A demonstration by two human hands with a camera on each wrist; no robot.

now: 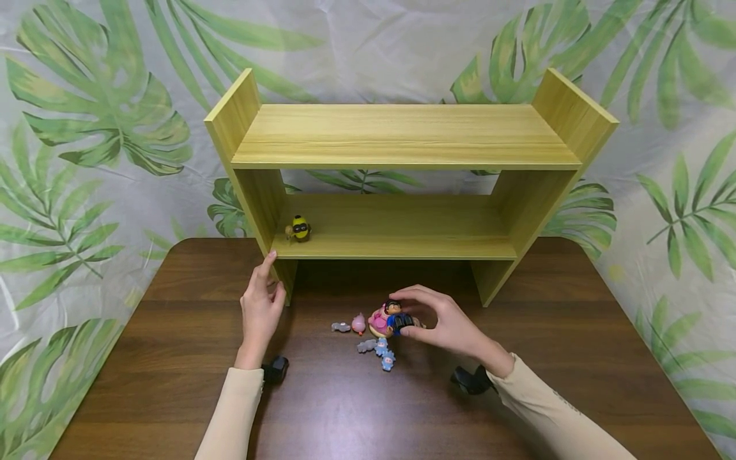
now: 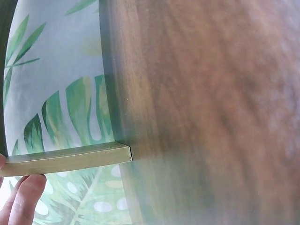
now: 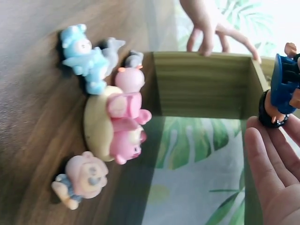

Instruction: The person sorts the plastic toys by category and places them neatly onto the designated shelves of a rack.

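Observation:
My right hand (image 1: 443,319) holds a toy man (image 1: 397,317) with black hair, a blue top and black trousers between thumb and fingers. It is raised over several small figures on the table. Beside it lies a pink figure (image 3: 124,112) with a cream base; a pink figure with blue clothing (image 3: 82,176) shows in the right wrist view. My left hand (image 1: 261,306) touches the front of the wooden shelf (image 1: 397,246) at its left side panel, index finger stretched to the middle board's corner. In the left wrist view, its fingers (image 2: 29,197) rest against that panel.
A yellow toy with a black mask (image 1: 299,228) stands at the middle board's left end, a little brown piece beside it. On the table lie light-blue figures (image 1: 388,360), grey pieces (image 1: 340,327) and a round pink toy (image 1: 359,323). A leaf-print cloth (image 1: 115,115) hangs behind.

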